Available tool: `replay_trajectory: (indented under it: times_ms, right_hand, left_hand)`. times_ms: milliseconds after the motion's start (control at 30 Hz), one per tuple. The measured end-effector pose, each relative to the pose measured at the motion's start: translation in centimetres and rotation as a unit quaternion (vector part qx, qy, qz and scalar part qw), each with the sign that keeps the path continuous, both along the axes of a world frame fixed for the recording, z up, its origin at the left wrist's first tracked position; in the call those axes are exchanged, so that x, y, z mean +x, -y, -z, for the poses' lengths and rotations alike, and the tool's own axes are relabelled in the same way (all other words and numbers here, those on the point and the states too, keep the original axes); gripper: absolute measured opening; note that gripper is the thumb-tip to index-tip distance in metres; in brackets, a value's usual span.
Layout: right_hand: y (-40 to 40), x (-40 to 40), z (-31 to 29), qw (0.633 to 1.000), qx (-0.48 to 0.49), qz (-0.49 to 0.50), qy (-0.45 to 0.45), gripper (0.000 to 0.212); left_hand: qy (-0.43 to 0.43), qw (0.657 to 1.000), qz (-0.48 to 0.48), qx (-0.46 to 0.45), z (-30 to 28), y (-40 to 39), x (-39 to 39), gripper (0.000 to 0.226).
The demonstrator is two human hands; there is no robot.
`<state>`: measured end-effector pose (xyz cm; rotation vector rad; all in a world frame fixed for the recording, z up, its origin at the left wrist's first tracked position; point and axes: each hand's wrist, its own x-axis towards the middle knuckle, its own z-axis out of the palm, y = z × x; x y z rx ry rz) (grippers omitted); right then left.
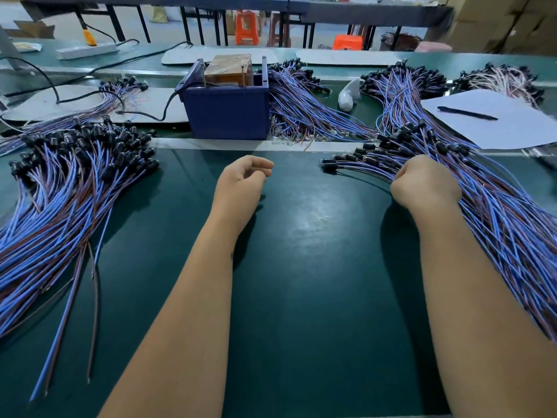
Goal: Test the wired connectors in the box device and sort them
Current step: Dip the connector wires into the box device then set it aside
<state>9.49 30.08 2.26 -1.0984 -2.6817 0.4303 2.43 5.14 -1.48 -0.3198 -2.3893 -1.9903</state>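
Right hand (pixel 423 182): fingers curled down into the right wire pile (pixel 482 206); whether they pinch a wire, I cannot tell.
Left hand (pixel 241 179): loosely curled, holding nothing.
Tester box (pixel 226 111): blue, straight ahead past both hands.
Risk: pulling one wire may drag tangled neighbours along, or mix them into the left pile (pixel 66 188).
Surface: dark green mat (pixel 301 267).
Room: workshop, orange stools (pixel 247 27) behind.
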Motion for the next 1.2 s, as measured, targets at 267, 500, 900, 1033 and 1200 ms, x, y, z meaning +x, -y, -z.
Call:
replay_trajectory:
  times_ms: [267, 500, 900, 1033, 1200]
  right_hand:
    - [7.0, -2.8, 0.4, 0.992, 0.087, -0.08, -0.044, 0.036]
    - [14.9, -4.9, 3.1, 0.958, -0.098, -0.238, -0.126, 0.022]
    - [14.0, -4.5, 4.0, 0.939, -0.153, -0.268, -0.15, 0.021]
    - [13.9, -4.5, 4.1, 0.937, -0.156, -0.273, -0.153, 0.021]
    - [13.8, -4.7, 4.3, 0.938, -0.153, -0.271, -0.153, 0.021]
  left_hand:
    - [0.009, 0.999, -0.002, -0.031, 0.4, -0.4, 0.2, 0.031]
    - [0.007, 0.999, -0.003, -0.037, 0.3, -0.3, 0.0, 0.031]
    - [-0.037, 0.93, -0.259, -0.259, -0.8, 3.4, -0.7, 0.026]
    - [0.032, 0.893, -0.345, -0.286, -0.9, 6.7, -1.4, 0.037]
    - [0.069, 0.876, -0.345, -0.331, -0.6, 7.2, -1.5, 0.037]
